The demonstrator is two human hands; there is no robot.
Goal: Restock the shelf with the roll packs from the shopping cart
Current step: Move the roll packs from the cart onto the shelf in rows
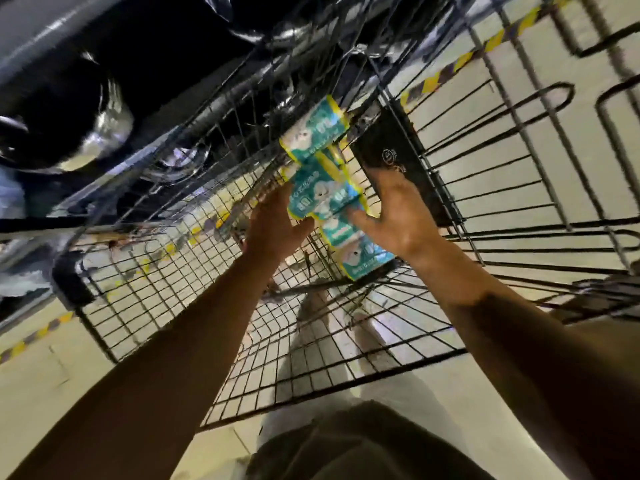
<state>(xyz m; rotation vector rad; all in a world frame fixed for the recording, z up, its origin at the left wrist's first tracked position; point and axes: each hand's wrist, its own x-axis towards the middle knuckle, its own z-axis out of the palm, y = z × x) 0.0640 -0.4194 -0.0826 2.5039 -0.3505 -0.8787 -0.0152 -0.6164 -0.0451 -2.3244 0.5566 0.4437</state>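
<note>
Sitting in cart [145,299]: roll packs [327,192]

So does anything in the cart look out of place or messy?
The teal roll packs aren't stacked flat; they lie tilted at different angles against the shopping cart wall. The left hand and right hand flank them. No visible damage or spill.

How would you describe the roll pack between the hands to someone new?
Find the wire shopping cart. Both hands reach into its far corner; the teal roll pack sits between them. Unlike its neighbours, both hands touch it.
</note>
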